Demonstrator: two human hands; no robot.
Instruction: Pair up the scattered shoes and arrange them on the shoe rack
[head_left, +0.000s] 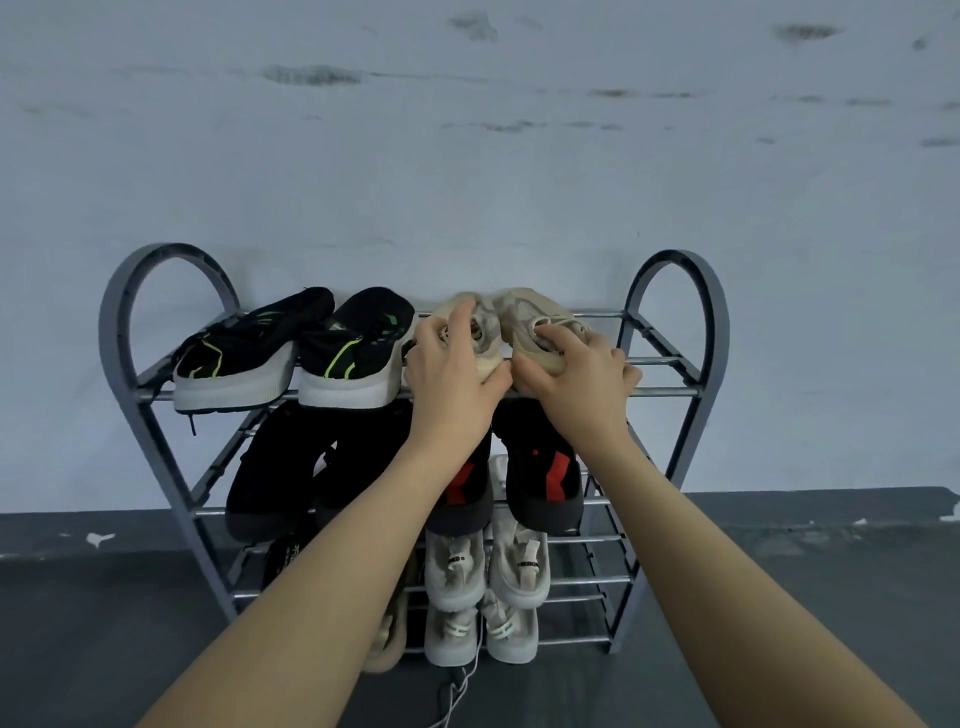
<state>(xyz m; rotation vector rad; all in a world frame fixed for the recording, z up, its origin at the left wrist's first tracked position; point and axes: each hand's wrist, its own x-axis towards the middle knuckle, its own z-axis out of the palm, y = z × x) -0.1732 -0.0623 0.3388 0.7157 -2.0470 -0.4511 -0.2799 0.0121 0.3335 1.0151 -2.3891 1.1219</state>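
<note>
A grey metal shoe rack (680, 332) with heart-shaped ends stands against the wall. On its top shelf, right half, lie two beige sneakers side by side. My left hand (452, 374) grips the left beige sneaker (485, 325) by its heel and collar. My right hand (582, 374) grips the right beige sneaker (524, 312) the same way. Both sneakers point toward the wall. A pair of black sneakers with green stripes (291, 353) fills the top shelf's left half.
The second shelf carries dark black shoes (275, 467) and a black pair with red marks (550, 478). Lower shelves hold off-white sneakers (519, 564), partly hidden by my arms. A pale scuffed wall (467, 156) rises behind. A white cable (467, 680) lies on the dark floor.
</note>
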